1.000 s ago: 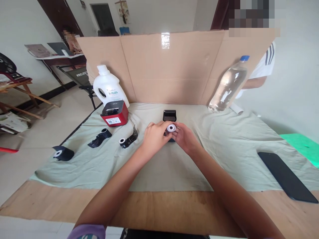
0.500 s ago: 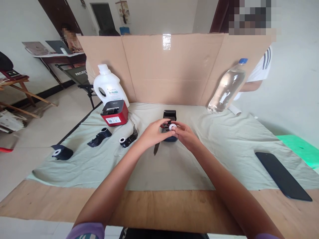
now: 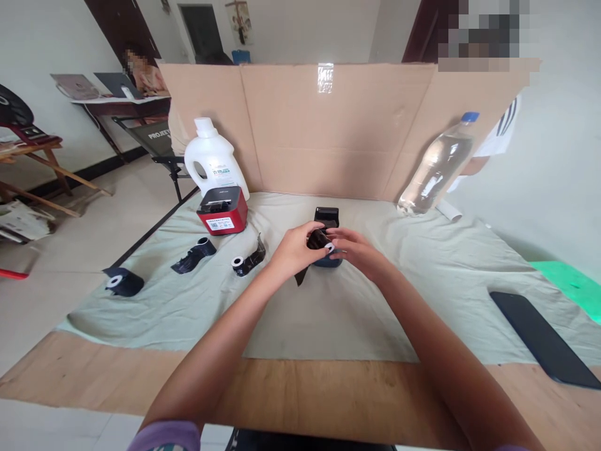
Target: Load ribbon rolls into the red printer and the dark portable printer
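My left hand is closed around a roll of dark ribbon with a white core, tilted so that one core end faces right. A loose dark tail of the ribbon hangs below my left fingers. My right hand has its fingers stretched out and apart at the core end; whether the fingertips touch it I cannot tell. Beneath both hands stands a small dark printer with its lid up, its middle hidden by the hands and roll.
Left on the cloth lie several dark ribbon rolls, with a red printer and a white jug behind. A cardboard screen closes the back. At right are a water bottle and a phone; a person stands behind.
The roll has turned in my left hand, so its dark side shows more. My right fingers have loosened from the core and spread. The whole view has shifted slightly.
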